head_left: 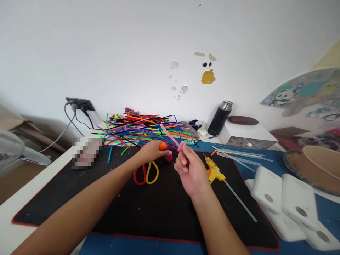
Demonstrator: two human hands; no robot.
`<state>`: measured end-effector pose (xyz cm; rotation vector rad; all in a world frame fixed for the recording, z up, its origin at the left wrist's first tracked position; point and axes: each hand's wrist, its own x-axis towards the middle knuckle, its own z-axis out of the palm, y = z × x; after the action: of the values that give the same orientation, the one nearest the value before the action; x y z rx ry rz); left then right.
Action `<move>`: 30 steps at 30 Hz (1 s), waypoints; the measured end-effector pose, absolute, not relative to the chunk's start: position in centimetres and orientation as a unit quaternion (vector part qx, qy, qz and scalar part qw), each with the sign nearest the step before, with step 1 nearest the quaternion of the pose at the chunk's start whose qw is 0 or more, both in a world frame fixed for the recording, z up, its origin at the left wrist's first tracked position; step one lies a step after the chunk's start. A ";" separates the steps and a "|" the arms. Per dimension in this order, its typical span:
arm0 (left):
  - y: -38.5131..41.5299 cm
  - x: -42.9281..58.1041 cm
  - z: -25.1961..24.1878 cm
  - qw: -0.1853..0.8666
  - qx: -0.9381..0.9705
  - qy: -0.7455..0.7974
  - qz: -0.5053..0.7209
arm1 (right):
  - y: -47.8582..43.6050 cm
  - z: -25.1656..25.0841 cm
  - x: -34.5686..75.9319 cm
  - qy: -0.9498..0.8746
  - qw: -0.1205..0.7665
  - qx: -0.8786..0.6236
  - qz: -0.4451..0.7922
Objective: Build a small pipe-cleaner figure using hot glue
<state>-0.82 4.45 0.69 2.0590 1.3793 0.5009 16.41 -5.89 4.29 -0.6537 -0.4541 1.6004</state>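
My left hand (152, 151) is closed on a small orange fuzzy piece (163, 146), whose shape is mostly hidden by the fingers. Just below its fingertips shows a dark pink round piece (169, 158); whether the hand touches it I cannot tell. My right hand (190, 164) pinches a pink pipe cleaner (170, 135), which slants up to the left from the fingertips. Red and yellow looped handles, like those of scissors (152, 173), lie on the black mat (127, 212) below my left hand. A yellow glue gun (214, 170) with a glue stick in it rests right of my right hand.
A heap of coloured pipe cleaners (138, 129) lies along the wall. Behind the mat stands a black thermos (220, 118) beside a white box (247, 136). Glue sticks (239, 154), white flat cases (268, 187) and a round brown container (318, 166) are on the right. A fan (16, 148) stands left.
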 end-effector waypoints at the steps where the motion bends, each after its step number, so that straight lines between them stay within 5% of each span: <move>1: 4.2 -0.9 0.5 0.286 0.782 0.525 0.177 | -5.9 4.3 16.4 -0.200 0.626 -0.287 0.697; 15: 2.8 -0.8 0.5 0.253 0.841 0.467 0.100 | -6.1 4.3 16.2 -0.210 0.622 -0.289 0.697; 30: 2.2 0.3 1.2 0.142 0.805 0.569 0.085 | -6.1 4.3 16.1 -0.209 0.622 -0.292 0.697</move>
<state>0.28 2.19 1.17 2.3237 1.6434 0.2453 16.05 -6.13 4.29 -0.6702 -0.4793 1.6006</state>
